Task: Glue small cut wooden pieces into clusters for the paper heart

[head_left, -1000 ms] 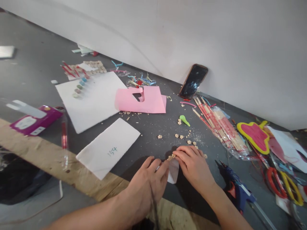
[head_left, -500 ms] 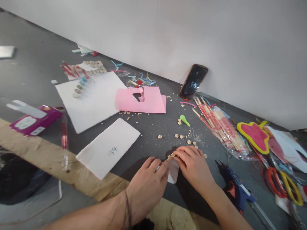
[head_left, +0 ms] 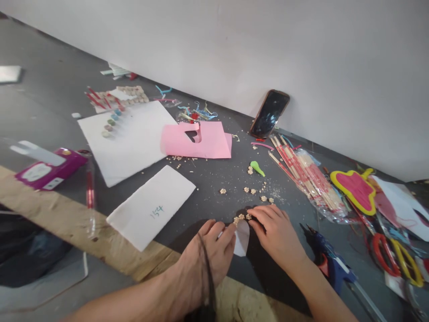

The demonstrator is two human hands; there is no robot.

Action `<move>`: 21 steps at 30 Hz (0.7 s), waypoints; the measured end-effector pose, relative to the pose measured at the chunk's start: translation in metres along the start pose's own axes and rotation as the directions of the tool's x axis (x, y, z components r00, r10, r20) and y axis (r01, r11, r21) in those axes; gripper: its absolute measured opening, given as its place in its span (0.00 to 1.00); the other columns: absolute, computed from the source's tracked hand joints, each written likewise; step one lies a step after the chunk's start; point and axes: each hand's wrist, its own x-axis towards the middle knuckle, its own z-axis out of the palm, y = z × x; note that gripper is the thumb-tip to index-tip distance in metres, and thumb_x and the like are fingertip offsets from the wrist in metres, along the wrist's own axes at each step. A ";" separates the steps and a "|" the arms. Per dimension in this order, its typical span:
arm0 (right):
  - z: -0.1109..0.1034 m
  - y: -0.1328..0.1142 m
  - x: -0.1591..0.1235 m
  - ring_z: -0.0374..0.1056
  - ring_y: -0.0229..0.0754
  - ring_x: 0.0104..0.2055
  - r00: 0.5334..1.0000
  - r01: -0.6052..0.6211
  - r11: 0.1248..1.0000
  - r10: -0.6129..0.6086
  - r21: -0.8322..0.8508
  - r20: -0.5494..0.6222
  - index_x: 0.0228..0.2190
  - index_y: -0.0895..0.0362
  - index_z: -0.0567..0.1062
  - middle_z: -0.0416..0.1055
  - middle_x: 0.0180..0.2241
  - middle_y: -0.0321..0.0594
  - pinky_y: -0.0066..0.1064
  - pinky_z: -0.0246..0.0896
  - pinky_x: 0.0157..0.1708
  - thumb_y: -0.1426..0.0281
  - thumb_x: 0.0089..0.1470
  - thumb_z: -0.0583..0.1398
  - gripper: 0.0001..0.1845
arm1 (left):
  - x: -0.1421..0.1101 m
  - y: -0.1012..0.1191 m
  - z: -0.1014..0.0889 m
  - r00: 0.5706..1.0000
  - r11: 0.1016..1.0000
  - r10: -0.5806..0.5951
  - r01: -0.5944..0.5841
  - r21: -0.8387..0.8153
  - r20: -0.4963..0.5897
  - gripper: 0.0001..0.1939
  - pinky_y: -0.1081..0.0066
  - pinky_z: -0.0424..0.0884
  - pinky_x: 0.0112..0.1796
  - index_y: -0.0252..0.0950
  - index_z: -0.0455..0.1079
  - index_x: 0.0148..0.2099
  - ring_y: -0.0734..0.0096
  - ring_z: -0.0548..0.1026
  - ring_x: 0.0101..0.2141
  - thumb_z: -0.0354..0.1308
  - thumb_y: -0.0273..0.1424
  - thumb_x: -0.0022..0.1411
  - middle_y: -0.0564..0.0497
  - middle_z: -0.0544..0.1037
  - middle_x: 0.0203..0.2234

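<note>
My left hand (head_left: 209, 252) lies on the dark table with its fingers pressed on the left edge of a small white paper piece (head_left: 241, 239). My right hand (head_left: 276, 235) rests just right of that piece, its fingertips pinched at a few small tan flower-shaped beads (head_left: 241, 218) along the piece's top edge. More of these beads (head_left: 256, 191) are scattered on the table just beyond.
A white card marked 154 (head_left: 150, 205), a large white sheet (head_left: 129, 136) and pink paper (head_left: 197, 141) lie to the left. A phone (head_left: 270, 114) leans on the wall. Skewers in plastic (head_left: 306, 176), a blue glue gun (head_left: 330, 264) and scissors (head_left: 398, 259) lie to the right.
My right hand has slid a little to the right, uncovering more of the white paper piece. My left hand has stayed nearly in place.
</note>
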 end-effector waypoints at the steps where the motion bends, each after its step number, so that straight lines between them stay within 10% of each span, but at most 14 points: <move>1: 0.001 -0.001 0.000 0.67 0.47 0.43 1.000 0.001 1.000 -0.001 -0.002 0.000 0.39 0.53 0.75 0.76 0.40 0.41 0.38 0.57 0.41 0.70 0.59 0.55 0.09 | 0.000 0.000 0.001 1.000 1.000 -0.006 0.006 0.001 -0.001 0.14 0.63 0.68 0.40 0.32 0.69 0.50 0.64 0.71 0.39 0.48 0.24 0.65 0.46 0.73 0.50; 21: 0.003 -0.003 -0.001 0.67 0.45 0.42 0.999 0.007 1.000 -0.008 -0.012 -0.047 0.37 0.52 0.77 0.77 0.38 0.40 0.37 0.54 0.41 0.66 0.61 0.54 0.11 | -0.002 0.002 0.002 0.998 0.999 -0.017 0.019 0.029 -0.057 0.14 0.62 0.67 0.42 0.30 0.67 0.52 0.64 0.70 0.40 0.46 0.27 0.68 0.48 0.73 0.49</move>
